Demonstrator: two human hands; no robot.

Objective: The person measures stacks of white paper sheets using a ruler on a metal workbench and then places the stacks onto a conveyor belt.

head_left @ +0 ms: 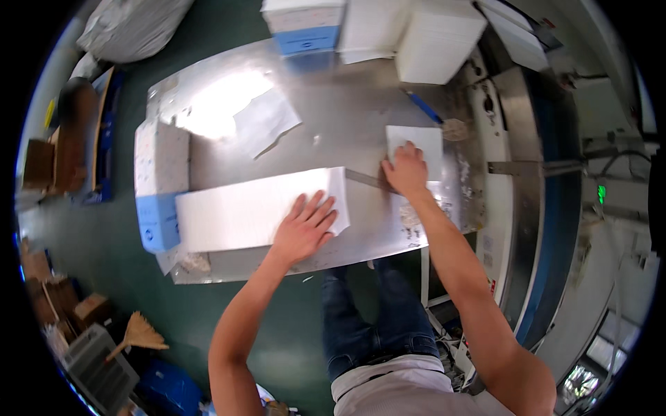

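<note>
My left hand (305, 226) lies flat with fingers spread on the right end of a long white block (236, 212), which looks like stacked paper sheets laid along the front of the metal table (333, 125). The block's left end meets a white and blue patterned box (162, 166). Farther right, my right hand (408, 169) rests its extended fingertips on a small white square sheet or thin stack (429, 142); its thickness is hard to judge. Neither hand grips anything. Just beyond the square lies a blue pen-like tool (422, 105).
A loose white sheet (267, 122) lies mid-table. Another white and blue box (304, 28) and tall white stacks (440, 41) stand along the far edge. A machine with a blue belt (556, 208) runs along the right. A broom (139, 334) is at lower left.
</note>
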